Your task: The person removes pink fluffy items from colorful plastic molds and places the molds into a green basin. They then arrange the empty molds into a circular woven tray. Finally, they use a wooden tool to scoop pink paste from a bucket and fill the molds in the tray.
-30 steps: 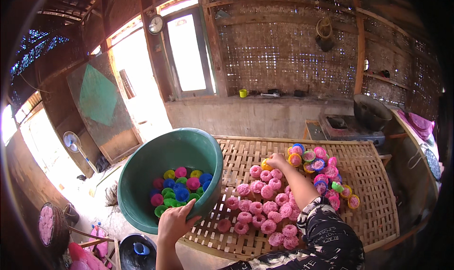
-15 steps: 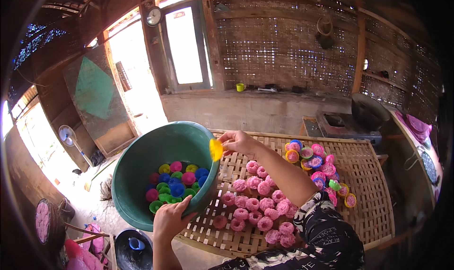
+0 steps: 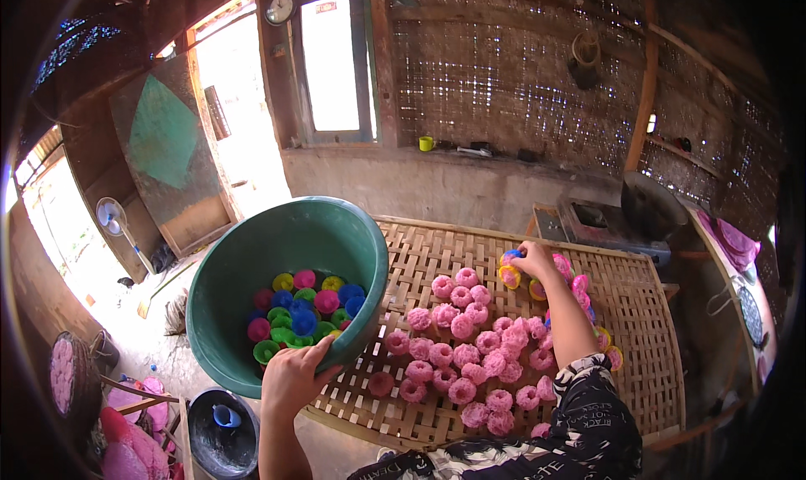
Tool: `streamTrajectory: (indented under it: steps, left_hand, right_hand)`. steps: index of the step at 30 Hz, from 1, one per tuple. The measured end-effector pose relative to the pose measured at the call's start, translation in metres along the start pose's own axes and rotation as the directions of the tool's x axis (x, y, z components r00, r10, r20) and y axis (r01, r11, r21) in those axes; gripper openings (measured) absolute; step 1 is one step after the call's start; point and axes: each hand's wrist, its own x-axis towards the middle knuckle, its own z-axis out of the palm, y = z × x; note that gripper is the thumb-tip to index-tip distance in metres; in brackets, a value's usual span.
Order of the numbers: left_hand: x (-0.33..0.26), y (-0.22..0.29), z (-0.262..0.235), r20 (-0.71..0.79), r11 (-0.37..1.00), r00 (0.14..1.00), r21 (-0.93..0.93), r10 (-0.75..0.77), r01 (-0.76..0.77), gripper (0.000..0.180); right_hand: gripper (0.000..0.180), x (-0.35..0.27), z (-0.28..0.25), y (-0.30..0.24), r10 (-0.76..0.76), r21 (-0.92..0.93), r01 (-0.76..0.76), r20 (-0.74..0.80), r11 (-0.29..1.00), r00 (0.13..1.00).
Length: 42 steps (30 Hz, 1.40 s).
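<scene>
Right of the green plastic basin (image 3: 243, 262), on the woven bamboo tray (image 3: 420, 262), the right hand (image 3: 537, 263) is meeting a small blue cup (image 3: 509, 256), thumb and fingertips drawn together near its edge; whether the pinch is fully closed cannot be told. The cup is lying at those fingertips, close beside a yellow cup (image 3: 509, 276), and well to the right of the basin. The left hand (image 3: 290, 379) is gripping the basin's near right rim, so the right hand is standing far nearer the cup. Pink ring-shaped pieces (image 3: 462, 325) are lying between basin and right forearm; loose coloured cups (image 3: 304, 321) are sitting inside the basin. The blue cup's tilt and contents are proving hard to make out, and the right hand and forearm are hiding part of the pink-filled cups (image 3: 580, 284) farther from the basin.
</scene>
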Motion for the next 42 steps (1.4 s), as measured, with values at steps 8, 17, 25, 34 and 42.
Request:
streamTrajectory:
  steps: [8, 17, 25, 34, 42]
  left_hand:
    - [-0.001, -0.003, 0.004, -0.044, 0.999, 0.998, 0.006, 0.035, -0.035, 0.045]
    - [0.001, -0.001, 0.004, -0.003, 1.0, 1.0, -0.004, 0.0, 0.0, 0.047]
    - [-0.003, -0.003, 0.004, -0.038, 1.0, 0.999, 0.009, 0.02, -0.02, 0.045]
    - [-0.003, -0.003, 0.005, -0.04, 1.0, 0.999, -0.003, 0.009, -0.01, 0.045]
    - [-0.004, -0.003, 0.008, -0.065, 1.0, 0.998, 0.021, 0.014, -0.013, 0.047]
  right_hand:
    - [0.064, -0.05, -0.041, -0.05, -0.249, -0.1, 0.27, 0.182, 0.958, 0.951]
    - [0.06, -0.066, -0.066, -0.206, -0.672, 0.484, 0.639, -0.132, 0.598, 0.728]
    - [0.038, -0.04, -0.019, -0.08, -0.367, -0.072, 0.413, 0.34, 0.908, 0.866]
    - [0.054, -0.061, 0.009, -0.02, -0.191, -0.066, 0.252, 0.476, 0.966, 0.859]
    - [0.057, -0.062, 0.033, 0.0, -0.358, -0.016, 0.413, 0.469, 0.911, 0.807]
